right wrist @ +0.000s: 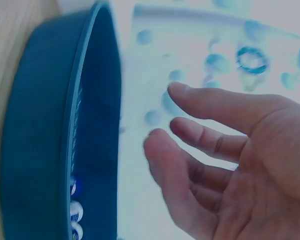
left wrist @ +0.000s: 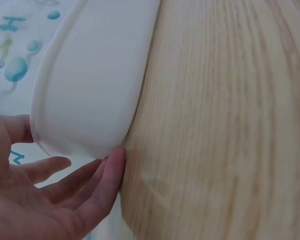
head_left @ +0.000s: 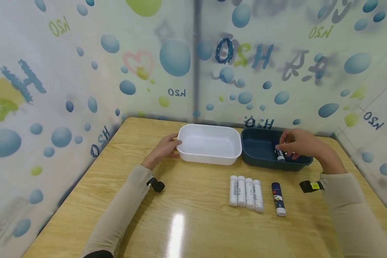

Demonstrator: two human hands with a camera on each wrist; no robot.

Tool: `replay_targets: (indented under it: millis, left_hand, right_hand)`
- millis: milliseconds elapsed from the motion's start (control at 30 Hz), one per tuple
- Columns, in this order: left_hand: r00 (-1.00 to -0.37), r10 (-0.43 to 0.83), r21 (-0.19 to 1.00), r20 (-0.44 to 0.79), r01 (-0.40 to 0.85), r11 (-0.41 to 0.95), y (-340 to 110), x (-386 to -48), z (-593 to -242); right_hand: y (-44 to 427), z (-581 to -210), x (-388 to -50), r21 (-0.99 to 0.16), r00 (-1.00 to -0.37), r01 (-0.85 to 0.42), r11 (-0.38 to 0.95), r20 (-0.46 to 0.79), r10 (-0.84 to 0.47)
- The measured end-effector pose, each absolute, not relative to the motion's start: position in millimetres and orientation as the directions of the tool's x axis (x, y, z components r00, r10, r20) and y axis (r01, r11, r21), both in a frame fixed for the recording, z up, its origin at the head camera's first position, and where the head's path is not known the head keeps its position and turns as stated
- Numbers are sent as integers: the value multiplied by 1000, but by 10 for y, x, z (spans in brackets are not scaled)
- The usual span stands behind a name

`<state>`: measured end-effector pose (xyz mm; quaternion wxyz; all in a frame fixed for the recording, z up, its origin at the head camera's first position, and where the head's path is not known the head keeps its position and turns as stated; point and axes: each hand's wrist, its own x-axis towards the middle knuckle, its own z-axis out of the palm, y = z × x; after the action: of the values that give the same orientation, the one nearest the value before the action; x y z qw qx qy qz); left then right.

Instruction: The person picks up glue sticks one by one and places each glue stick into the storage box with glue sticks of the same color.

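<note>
My left hand (head_left: pixel 164 147) rests against the left end of the white plastic bin (head_left: pixel 209 159). In the left wrist view its relaxed, spread fingers (left wrist: pixel 107 172) touch the bin's rounded end. Over the right part of the dark blue bin (head_left: pixel 261 161) is my right hand (head_left: pixel 298 143), just above a glue stick (head_left: pixel 280 154) lying inside. The right wrist view has that hand's fingers (right wrist: pixel 165 155) loosely bent with nothing between them. Round white glue stick ends (right wrist: pixel 76 211) show inside the dark bin, partly hidden by its wall.
Several white tubes (head_left: pixel 241 191) lie side by side on the wooden table (head_left: pixel 142 218), in front of the bins. A blue glue stick with a white end (head_left: pixel 278 199) lies to their right. The patterned wall (head_left: pixel 167 104) stands close behind both bins.
</note>
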<state>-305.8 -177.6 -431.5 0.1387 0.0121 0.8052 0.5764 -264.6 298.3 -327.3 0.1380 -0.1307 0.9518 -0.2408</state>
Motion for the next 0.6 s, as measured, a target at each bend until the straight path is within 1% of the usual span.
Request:
replay_targets:
  millis: [167, 300, 400, 500, 600]
  left_hand:
    - [-966, 171, 934, -195, -129, 333, -1763, -3052, -4330]
    - [-966, 167, 931, -196, -130, 341, -1773, -3039, -4338]
    - [-965, 166, 929, -201, -134, 346, -1781, -3028, -4339]
    - [-965, 169, 930, -199, -131, 343, -1779, -3027, -4338]
    - [-967, 171, 932, -189, -123, 341, -1773, -3037, -4340]
  right_hand:
    - [2904, -3297, -2345, -552, -905, -186, 813, -225, -360]
    - [2905, -3451, -2191, -615, -854, -192, 765, -279, -439]
    - [2909, -3597, -2111, -648, -812, -161, 745, -342, -473]
    - [2915, -3701, -2061, -654, -789, -107, 749, -403, -464]
    - [2928, -3743, -2041, -632, -790, -59, 773, -444, -423]
